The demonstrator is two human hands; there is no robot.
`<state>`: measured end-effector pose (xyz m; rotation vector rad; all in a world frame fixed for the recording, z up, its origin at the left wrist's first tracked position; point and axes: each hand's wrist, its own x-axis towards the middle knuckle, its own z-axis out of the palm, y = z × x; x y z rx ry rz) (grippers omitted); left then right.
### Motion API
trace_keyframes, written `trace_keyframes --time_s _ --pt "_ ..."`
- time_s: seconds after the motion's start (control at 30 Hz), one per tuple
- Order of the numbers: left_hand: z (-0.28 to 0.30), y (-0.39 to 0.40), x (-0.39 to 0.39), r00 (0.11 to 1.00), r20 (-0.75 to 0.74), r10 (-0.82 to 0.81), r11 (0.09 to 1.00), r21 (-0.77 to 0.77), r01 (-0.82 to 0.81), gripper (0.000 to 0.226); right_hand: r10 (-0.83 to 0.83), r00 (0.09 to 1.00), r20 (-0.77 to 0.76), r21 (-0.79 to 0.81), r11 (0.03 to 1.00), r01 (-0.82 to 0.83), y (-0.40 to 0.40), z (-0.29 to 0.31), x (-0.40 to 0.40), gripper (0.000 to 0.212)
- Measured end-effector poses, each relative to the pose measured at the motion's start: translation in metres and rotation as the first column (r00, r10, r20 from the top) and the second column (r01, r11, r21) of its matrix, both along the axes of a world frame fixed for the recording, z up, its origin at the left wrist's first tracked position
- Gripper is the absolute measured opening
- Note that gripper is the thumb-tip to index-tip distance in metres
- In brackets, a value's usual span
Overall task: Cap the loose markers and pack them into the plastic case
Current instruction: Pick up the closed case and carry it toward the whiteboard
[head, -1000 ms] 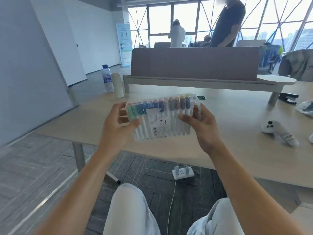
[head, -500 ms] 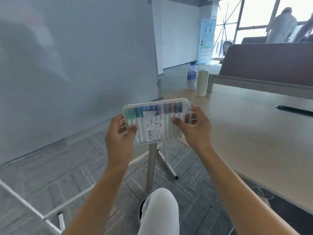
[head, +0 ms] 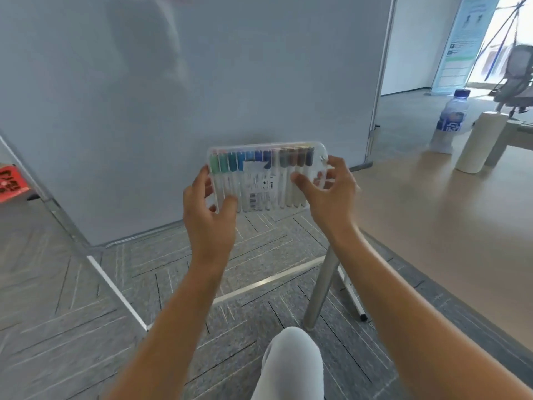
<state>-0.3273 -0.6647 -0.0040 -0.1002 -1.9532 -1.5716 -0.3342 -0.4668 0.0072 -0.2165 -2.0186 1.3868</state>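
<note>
Before a grey partition (head: 202, 82), both hands' fingers (head: 300, 180) clasp the marker-filled plastic case (head: 268, 177) by its ends.

A clear plastic case (head: 268, 176) filled with a row of capped markers (head: 261, 160) is held in the air at both ends: its left end is gripped by the left hand (head: 209, 210), its right end by the right hand (head: 328, 192). Behind the case a whiteboard (head: 173, 96) is seen. Right of the case, a water bottle (head: 450, 119) and a white roll (head: 480, 141) are set on a wooden table (head: 447, 215). Below the case, grey carpet (head: 72, 327) and a knee (head: 291, 359) are seen.
</note>
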Motion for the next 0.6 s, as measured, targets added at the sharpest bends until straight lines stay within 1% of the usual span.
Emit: trace_keyframes --time_s 0.1,0.23,0.33,0.4,0.5,0.6 --pt "0.017 -0.027 -0.011 0.997 -0.041 0.061 0.998 0.008 -0.061 0.056 0.05 0.999 -0.022 0.015 0.999 -0.049 -0.027 0.02 -0.023 0.07" --pt "0.024 -0.061 -0.015 0.994 -0.028 0.107 0.993 0.054 -0.105 0.057 0.103 0.995 -0.017 0.042 0.994 -0.102 -0.064 0.028 -0.038 0.069" --pt "0.021 -0.077 -0.013 0.992 -0.009 0.127 0.989 0.077 -0.126 0.06 0.127 0.992 0.0 0.028 0.992 -0.127 -0.082 0.022 -0.043 0.059" --pt "0.015 -0.081 -0.015 0.993 0.013 0.12 0.989 0.088 -0.121 0.06 0.131 0.991 0.004 0.034 0.991 -0.132 -0.087 0.014 -0.048 0.056" --pt "-0.001 -0.077 -0.025 0.994 0.058 0.087 0.991 0.1 -0.093 0.06 0.119 0.993 0.002 0.036 0.992 -0.119 -0.083 0.001 -0.061 0.062" --pt "-0.02 -0.069 -0.042 0.99 0.136 0.037 0.995 0.083 -0.049 0.061 0.123 0.992 0.027 0.028 0.992 -0.124 -0.074 -0.011 -0.08 0.062"
